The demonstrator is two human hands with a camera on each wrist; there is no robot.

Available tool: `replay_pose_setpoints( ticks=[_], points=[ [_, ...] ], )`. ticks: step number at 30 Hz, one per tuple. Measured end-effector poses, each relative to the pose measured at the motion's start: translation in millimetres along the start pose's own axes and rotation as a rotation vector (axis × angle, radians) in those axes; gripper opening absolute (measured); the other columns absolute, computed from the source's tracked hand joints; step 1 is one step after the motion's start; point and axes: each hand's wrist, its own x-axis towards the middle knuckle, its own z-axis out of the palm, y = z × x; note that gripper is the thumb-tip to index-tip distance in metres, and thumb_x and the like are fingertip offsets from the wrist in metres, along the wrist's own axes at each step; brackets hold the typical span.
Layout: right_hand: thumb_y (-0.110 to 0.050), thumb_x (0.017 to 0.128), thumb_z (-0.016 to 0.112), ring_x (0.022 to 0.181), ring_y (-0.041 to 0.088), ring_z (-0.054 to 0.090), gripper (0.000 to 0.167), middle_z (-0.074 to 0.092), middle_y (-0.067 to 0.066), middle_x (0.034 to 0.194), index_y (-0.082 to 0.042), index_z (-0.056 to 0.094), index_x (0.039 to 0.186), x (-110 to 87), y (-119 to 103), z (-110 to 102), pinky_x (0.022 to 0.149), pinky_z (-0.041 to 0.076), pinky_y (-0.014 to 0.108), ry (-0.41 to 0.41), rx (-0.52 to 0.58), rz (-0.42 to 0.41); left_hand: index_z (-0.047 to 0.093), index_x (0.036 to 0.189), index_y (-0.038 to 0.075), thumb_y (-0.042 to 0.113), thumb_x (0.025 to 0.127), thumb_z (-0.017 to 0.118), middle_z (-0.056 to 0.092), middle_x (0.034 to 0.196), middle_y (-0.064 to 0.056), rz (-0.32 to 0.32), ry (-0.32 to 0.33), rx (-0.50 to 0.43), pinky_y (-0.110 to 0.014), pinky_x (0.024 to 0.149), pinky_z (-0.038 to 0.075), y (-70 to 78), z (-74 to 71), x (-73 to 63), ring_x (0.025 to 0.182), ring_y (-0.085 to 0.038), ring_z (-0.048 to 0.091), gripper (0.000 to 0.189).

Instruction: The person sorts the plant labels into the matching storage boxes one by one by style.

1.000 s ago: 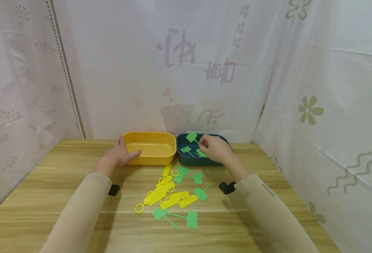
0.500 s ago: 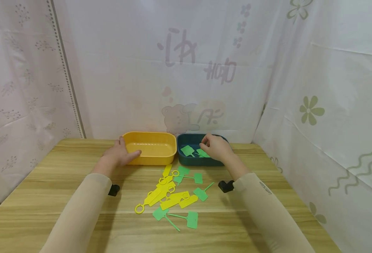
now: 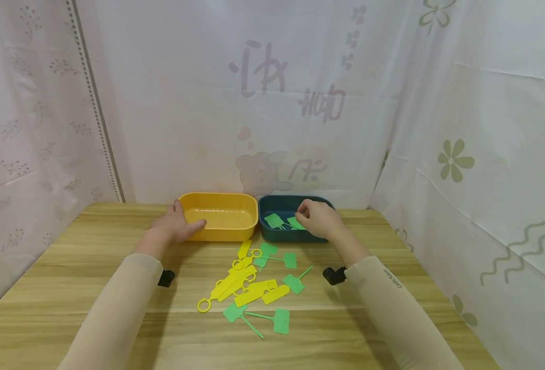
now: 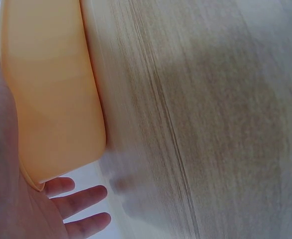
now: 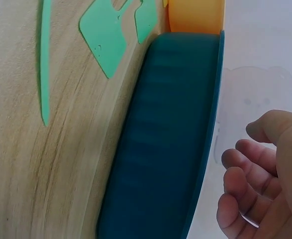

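My left hand (image 3: 171, 224) rests over the left end of a yellow plastic box (image 3: 221, 235), thumb across its front rim. The left wrist view shows its fingers (image 4: 86, 199) straight, past the box corner. My right hand (image 3: 321, 218) is over a dark blue box (image 3: 284, 236), its fingers loosely bent with nothing held. Several green plant tags (image 3: 274, 221) lie inside that box, partly hidden by the hand. On the table in front are overlapping yellow ring-ended tags (image 3: 254, 294) and several green tags (image 3: 281, 321) with thin stems.
The two boxes stand side by side at the back of the wooden table (image 3: 92, 246). A pale patterned curtain (image 3: 184, 118) hangs behind and on both sides. Black mounts (image 3: 333, 276) show below both sleeves.
The green tag at my right fingertips has dropped into the dark blue box. The right hand then moves slightly to the right. My left hand stays still on the yellow box.
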Motion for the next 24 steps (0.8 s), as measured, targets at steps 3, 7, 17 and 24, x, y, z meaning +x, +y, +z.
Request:
replay_pose_setpoints(
  ticks=[3,7,17,24],
  points=[
    [-0.037,0.111,0.061,0.088,0.021,0.07,0.026,0.077,0.004,0.109,-0.017,0.071,0.125,-2.5,0,0,0.084,0.059,0.045,0.005,-0.002,0.002,-0.007,0.167,-0.018,0.084,0.102,0.038,0.007,0.175,-0.044,0.0,-0.001,0.001,-0.075,0.117,0.043,-0.3,0.6,0.3,0.144,-0.07,0.044,0.129],
    [-0.036,0.111,0.062,0.083,0.02,0.067,0.025,0.075,0.003,0.105,-0.017,0.071,0.124,-5.7,-2,1,0.079,0.057,0.042,0.0,0.003,0.001,-0.008,0.167,-0.018,0.084,0.102,0.037,0.006,0.175,-0.044,-0.001,-0.005,0.006,-0.076,0.116,0.043,-0.8,0.6,0.4,0.144,-0.07,0.044,0.129],
    [-0.036,0.11,0.062,0.081,0.018,0.066,0.026,0.076,0.003,0.107,-0.017,0.07,0.125,-12.9,-13,6,0.075,0.056,0.037,-0.024,0.021,-0.064,-0.009,0.167,-0.017,0.084,0.101,0.038,0.006,0.175,-0.044,-0.012,-0.01,-0.011,-0.076,0.119,0.041,-2.3,1.6,1.6,0.147,-0.07,0.041,0.13],
    [-0.034,0.108,0.066,0.079,0.016,0.065,0.021,0.076,0.001,0.106,-0.019,0.072,0.121,-16.0,-29,12,0.075,0.056,0.037,-0.038,0.03,-0.139,-0.008,0.167,-0.017,0.085,0.101,0.038,0.006,0.175,-0.044,-0.01,-0.009,-0.01,-0.075,0.117,0.043,0.3,-0.3,-1.2,0.145,-0.07,0.043,0.13]
  ],
)
